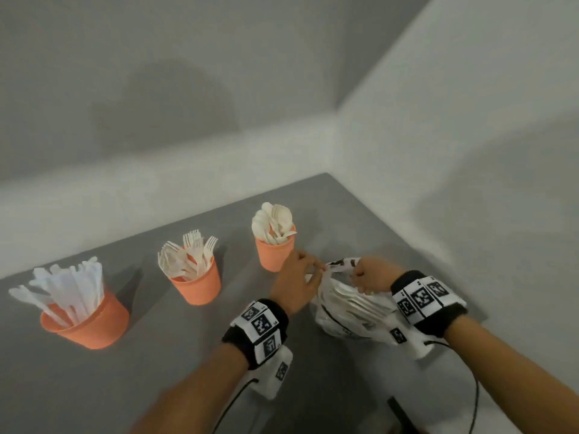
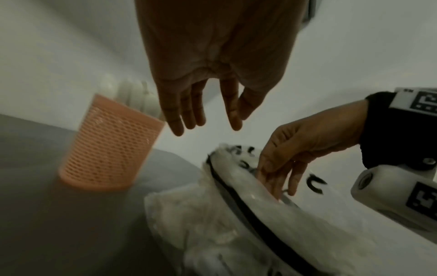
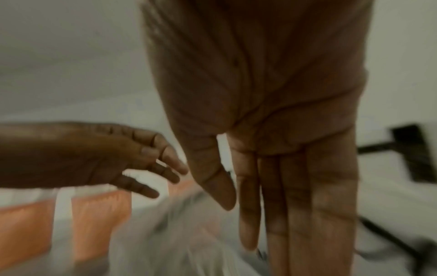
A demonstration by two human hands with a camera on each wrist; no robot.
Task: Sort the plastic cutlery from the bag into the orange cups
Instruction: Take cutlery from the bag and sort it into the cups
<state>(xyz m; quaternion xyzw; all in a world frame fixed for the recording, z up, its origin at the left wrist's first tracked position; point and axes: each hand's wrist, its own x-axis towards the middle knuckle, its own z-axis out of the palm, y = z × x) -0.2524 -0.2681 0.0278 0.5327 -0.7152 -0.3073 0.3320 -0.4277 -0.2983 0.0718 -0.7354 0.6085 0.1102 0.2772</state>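
Currently, your right hand (image 1: 365,274) reaches into the mouth of the bag (image 1: 351,311) with fingers nearly straight; whether it grasps anything cannot be told. Your left hand (image 1: 297,277) hovers just beside the bag's left edge, fingers relaxed and holding nothing. Remaining cutlery (image 1: 354,303) lies directly below the right hand, long axes running roughly left to right across the bag. Cup with spoons (image 1: 275,252) stands just beyond the left hand. Note: the pieces are veiled by film, their types unreadable, and the right wrist view is blurred.
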